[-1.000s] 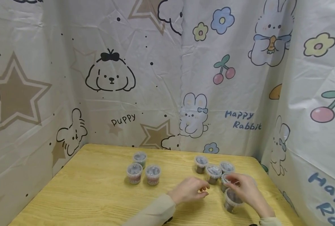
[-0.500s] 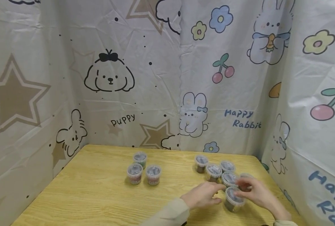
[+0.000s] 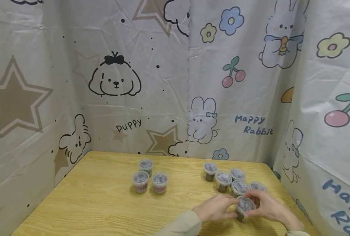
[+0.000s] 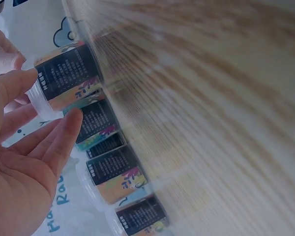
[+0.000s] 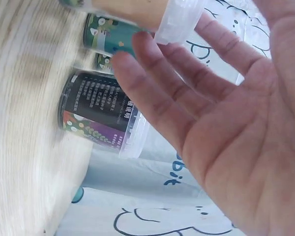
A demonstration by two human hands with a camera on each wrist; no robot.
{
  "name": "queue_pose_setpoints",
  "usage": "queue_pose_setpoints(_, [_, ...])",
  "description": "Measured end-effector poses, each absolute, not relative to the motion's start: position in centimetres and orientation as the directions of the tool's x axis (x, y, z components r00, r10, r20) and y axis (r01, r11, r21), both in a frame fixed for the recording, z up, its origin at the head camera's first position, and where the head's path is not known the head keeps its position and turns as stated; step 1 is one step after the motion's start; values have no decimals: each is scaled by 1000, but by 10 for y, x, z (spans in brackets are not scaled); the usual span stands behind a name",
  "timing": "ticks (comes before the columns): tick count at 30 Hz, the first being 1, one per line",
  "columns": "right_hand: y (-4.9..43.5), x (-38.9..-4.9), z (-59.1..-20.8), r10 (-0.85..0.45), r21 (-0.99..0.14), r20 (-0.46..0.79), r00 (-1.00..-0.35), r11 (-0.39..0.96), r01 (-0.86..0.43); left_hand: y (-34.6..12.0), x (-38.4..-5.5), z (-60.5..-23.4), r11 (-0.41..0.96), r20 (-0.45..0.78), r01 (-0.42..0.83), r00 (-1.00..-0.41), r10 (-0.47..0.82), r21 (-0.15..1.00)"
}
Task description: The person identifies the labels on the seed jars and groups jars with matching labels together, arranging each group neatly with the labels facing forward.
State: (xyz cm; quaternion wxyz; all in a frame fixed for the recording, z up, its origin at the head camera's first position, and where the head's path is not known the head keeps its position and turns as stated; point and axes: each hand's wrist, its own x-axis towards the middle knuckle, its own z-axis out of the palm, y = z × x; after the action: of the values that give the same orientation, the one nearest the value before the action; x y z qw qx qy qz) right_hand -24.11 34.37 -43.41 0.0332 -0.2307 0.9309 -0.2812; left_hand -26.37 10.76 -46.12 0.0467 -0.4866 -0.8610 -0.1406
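Observation:
The front lidded plastic cup point(image 3: 245, 205) stands upright on the table, with a hand on either side. My left hand point(image 3: 216, 208) holds its left side, thumb and forefinger at the lid's rim. From the right, my right hand point(image 3: 269, 206) grips the same cup near the lid; its other fingers extend loosely in the right wrist view. That cup shows a black and orange label point(image 4: 69, 73) in the left wrist view. Just behind it stand a cup point(image 3: 240, 187) and, to the right, another cup point(image 3: 258, 186), partly hidden by my right hand.
More lidded cups, a cup point(image 3: 223, 180), a cup point(image 3: 210, 170) and a cup point(image 3: 237, 173), stand farther back on the right. A separate group at left has a green cup point(image 3: 146, 166) and two reddish cups point(image 3: 140, 181). Printed cloth point(image 3: 163, 98) surrounds the yellow wooden table point(image 3: 104, 203).
My left hand has moved right to the front cup. My right hand has come off the cups behind and lowered onto the front cup's right side. The left group has not moved.

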Motion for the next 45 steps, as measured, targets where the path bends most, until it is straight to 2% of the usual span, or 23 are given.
queue_pose_setpoints(6, [334,-241,-434,-476,-501,47,-878,749,-433,105,-265,-463,496,234,837,-543,807,231])
queue_pose_setpoints(14, [316,-244,-434,-420,-485,60,-905,780,-395,92,-266,-461,497,305,804,-587,750,327])
queue_pose_setpoints(20, [297,-244,-433,-388,-571,103,-916,731,-374,69,-270,-456,468,311,752,-634,708,464])
queue_pose_setpoints(24, [282,-247,-433,-370,-576,151,-917,721,-386,53,-272,-456,432,345,729,-652,675,531])
queue_pose_setpoints(30, [262,-251,-432,-345,-594,161,-925,714,-370,34,-274,-456,386,434,746,-642,631,542])
queue_pose_setpoints(38, [250,-257,-426,-337,-599,206,-919,699,-390,20,-275,-452,339,553,799,-593,586,497])
queue_pose_setpoints(45, [242,-261,-428,-314,-586,230,-921,711,-389,15,-278,-452,350,537,764,-636,554,543])
